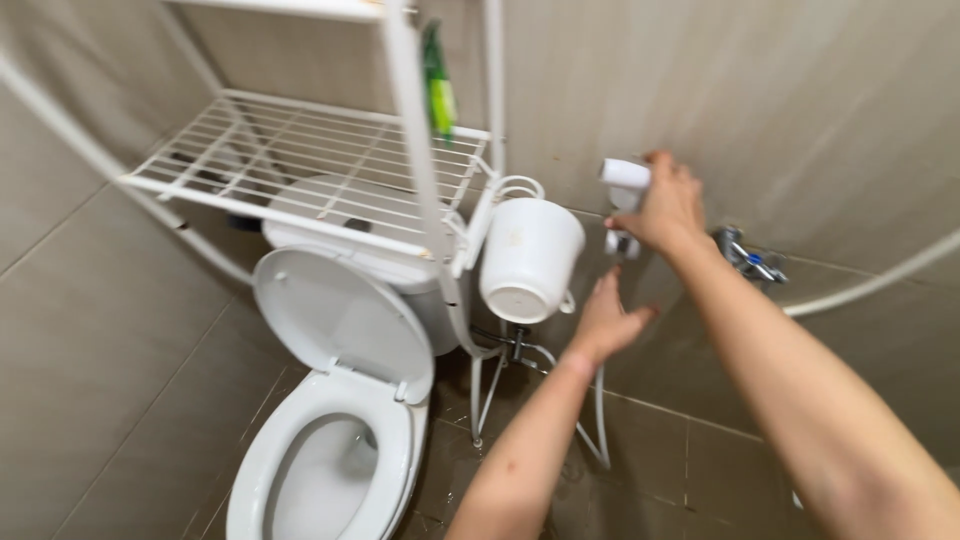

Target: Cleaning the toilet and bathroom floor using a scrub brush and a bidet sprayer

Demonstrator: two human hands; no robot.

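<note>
**Hand on the bidet sprayer by the toilet**

At the upper right of centre, the right hand (668,208) is closed around a white bidet sprayer (624,190) held against the tiled wall (820,110), fingers wrapped over its handle so only the white head and a bit of the lower end show. Below it, near the middle of the frame, the left hand (603,322) hangs open with fingers spread, gripping nothing, just beside a thin white hose (600,420) that runs down toward the floor.

Just left of the hands, a white bucket (528,258) hangs tilted from the side of a white wire rack (300,160) that stands over the toilet tank. A green bottle (438,85) sits at the rack's upper post. The toilet (330,440) fills the lower left, its lid (340,310) raised and the seat down. A metal tap (748,258) sticks out of the wall to the right of the right wrist, and another white hose (880,280) curves off toward the right edge.
</note>
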